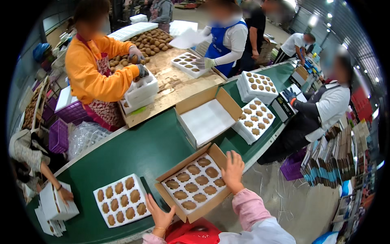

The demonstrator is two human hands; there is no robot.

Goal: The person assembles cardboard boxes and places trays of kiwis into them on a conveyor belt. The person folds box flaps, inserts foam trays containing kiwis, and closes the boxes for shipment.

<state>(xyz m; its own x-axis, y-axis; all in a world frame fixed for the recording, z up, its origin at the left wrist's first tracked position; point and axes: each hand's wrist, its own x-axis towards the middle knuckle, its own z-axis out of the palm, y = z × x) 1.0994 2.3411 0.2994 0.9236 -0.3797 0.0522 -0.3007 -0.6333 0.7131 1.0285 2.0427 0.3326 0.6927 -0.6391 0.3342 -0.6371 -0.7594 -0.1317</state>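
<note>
In front of me on the green conveyor belt [118, 156] stands an open cardboard box [217, 154] holding a white foam tray [194, 185] with brown kiwifruit in its hollows. My right hand [233, 173] is at the box's right side wall, its fingers stretched and spread. My left hand [161, 214] lies at the box's lower left corner with fingers apart, in the gap between the box and a second foam tray of kiwifruit [122, 200]. That tray sits flat on the belt to the left. Nothing is held in either hand.
Beyond my box stands another open box [211, 123] with a white liner. Filled kiwifruit trays [254, 120] are stacked to the right of it. Co-workers stand around the belt; one in an orange top [83, 69] handles kiwifruit beside a wooden table [172, 87]. Far left, someone's hand touches white boxes [59, 205].
</note>
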